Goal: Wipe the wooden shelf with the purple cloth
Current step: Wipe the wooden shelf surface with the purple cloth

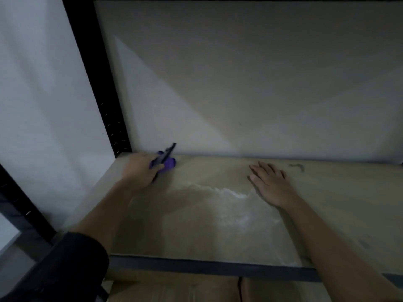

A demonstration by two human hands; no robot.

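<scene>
Cloth (169,164), purple and bunched, down on the shelf (338,203) at the back left corner, hard by the black post (104,101) and the wall (239,83). Gripped there by the left hand (139,171), fingers curled round it together with a thin dark stick (167,154) of unclear kind, tip angled up toward the wall. Probably tucked that deep to begin the wipe at the corner and draw outward. Right hand (270,184) well apart at mid-shelf, palm down, fingers straight and spread, holding nothing; likely planted as a brace for the reach. Between the hands, a pale whitish smear (229,199) across the wood, seemingly not yet wiped. Small dark squiggle (297,166) near the back edge, just beyond the right fingertips. Blur around the left hand; exact finger placement hard to tell.
</scene>
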